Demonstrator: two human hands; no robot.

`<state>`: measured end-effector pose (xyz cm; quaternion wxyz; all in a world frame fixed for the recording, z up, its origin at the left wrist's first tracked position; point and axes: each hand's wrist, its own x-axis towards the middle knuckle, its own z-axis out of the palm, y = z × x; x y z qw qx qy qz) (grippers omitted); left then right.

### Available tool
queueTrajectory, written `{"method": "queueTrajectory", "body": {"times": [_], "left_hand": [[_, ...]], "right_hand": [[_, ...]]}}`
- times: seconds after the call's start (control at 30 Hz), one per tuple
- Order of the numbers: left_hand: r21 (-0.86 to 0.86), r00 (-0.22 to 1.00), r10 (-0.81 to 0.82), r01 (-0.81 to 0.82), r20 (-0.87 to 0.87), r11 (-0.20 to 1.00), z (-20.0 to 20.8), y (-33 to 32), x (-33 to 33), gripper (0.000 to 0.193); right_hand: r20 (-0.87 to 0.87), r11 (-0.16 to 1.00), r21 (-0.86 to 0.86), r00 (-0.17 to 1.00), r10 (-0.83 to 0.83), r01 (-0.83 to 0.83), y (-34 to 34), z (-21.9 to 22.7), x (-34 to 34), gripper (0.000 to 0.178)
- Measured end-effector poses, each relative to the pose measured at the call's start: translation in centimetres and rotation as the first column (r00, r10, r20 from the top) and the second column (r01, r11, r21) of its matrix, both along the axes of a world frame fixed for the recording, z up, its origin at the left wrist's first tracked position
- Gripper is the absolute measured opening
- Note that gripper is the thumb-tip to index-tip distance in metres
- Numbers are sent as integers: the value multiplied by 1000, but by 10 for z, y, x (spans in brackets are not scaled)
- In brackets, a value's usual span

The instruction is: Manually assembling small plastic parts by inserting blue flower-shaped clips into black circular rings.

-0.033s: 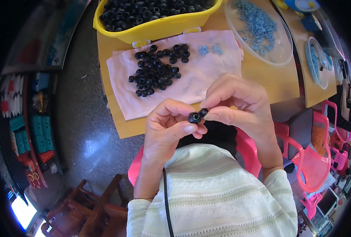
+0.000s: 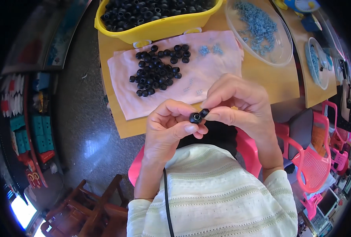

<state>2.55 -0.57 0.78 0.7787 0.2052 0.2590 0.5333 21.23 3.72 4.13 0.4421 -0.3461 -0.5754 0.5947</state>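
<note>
My left hand [image 2: 169,122] pinches a round black bead-like piece [image 2: 195,118] between thumb and fingers, its ringed opening facing up. Close against it, my right hand [image 2: 238,100] grips a smaller black piece [image 2: 204,113] with thumb and index finger. The two pieces touch or nearly touch; which, I cannot tell. Both hands are held just off the table's near edge. Beyond them, several similar black pieces [image 2: 155,73] lie in a loose heap on a pink cloth [image 2: 124,100]. Small clear bits [image 2: 199,92] and pale blue bits [image 2: 217,49] are scattered on the cloth's right part.
A yellow tub [image 2: 163,24] full of black pieces stands at the table's far side. Right of it is a clear round tray [image 2: 280,57] with pale blue bits. The wooden table [image 2: 274,83] ends before my lap. A pink chair [image 2: 313,162] stands to the right.
</note>
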Motion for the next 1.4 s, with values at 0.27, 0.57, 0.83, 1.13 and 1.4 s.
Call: {"method": "queueTrajectory", "body": {"times": [0.27,0.57,0.83,1.13,1.4], "left_hand": [[-1,1000,-7,7,-2,1000,3,-3,1,20],[-154,984,-97,120,149,981,0,-3,-2,16],[-280,969,-76,143,236,949,12,9,12,13],[-243,989,-65,96,133,965,19,26,10,13],[315,855,243,-99,-458,944,61,105,-15,15]], "right_hand": [[85,999,-14,996,35,-34,-2,8,-1,10],[245,932,357,969,-31,-60,0,4,-2,14],[390,838,546,890,-237,-16,-1,10,-7,28],[342,673,738,887,-311,-48,18,8,-7,20],[295,723,691,915,-274,-7,81,28,-17,44]]}}
